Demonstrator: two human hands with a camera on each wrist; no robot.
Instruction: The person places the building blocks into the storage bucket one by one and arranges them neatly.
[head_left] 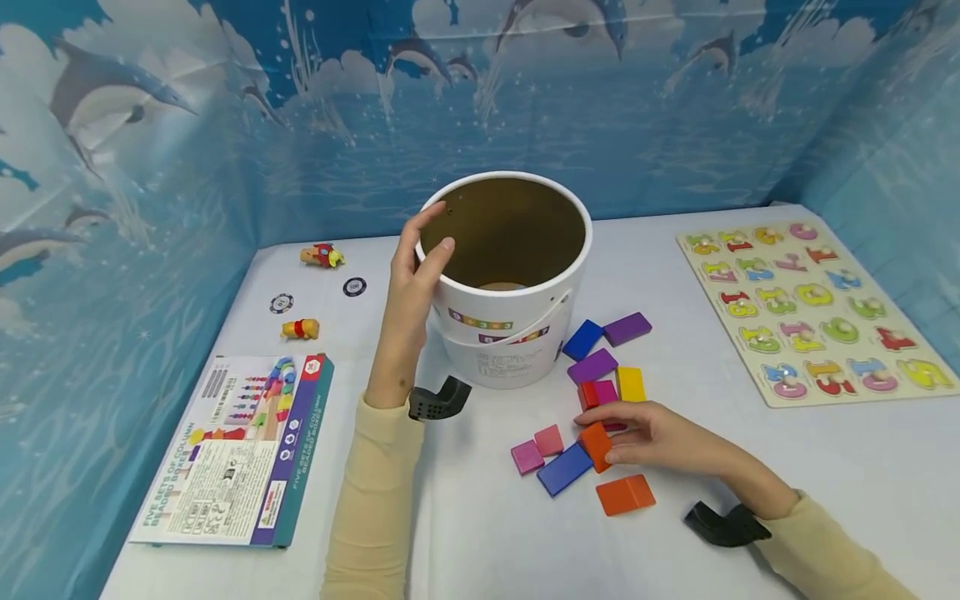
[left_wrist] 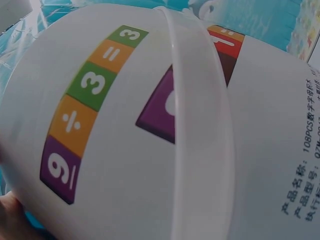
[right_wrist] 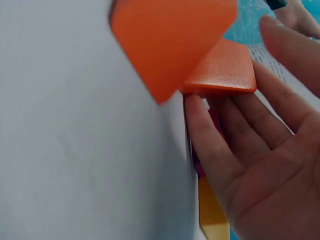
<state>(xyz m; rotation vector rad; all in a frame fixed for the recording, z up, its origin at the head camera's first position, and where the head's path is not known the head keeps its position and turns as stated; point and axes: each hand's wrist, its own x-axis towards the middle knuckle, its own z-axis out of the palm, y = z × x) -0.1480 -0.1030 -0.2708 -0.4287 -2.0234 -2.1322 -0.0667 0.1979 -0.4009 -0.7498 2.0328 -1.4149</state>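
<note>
My left hand point(head_left: 414, 287) holds the rim of a white bucket point(head_left: 504, 350) on its left side, thumb over the edge. The bucket's printed side and white handle point(left_wrist: 202, 125) fill the left wrist view. My right hand point(head_left: 660, 437) is low over the colored blocks. Its fingers touch an orange block point(head_left: 597, 446), while the thumb stands apart from it in the right wrist view. A blue block point(head_left: 565, 469) lies just left of that one. Nearer the front are orange blocks point(head_left: 626, 495); another orange surface point(right_wrist: 170, 45) looms close in the right wrist view.
Beyond my right hand lie a yellow block point(head_left: 631, 384) and purple blocks point(head_left: 627, 329). Pink blocks point(head_left: 528, 457) sit to the left. A number puzzle board point(head_left: 757, 367) is at the right, a boxed toy set point(head_left: 225, 450) at the left, with small figures point(head_left: 300, 329) behind it.
</note>
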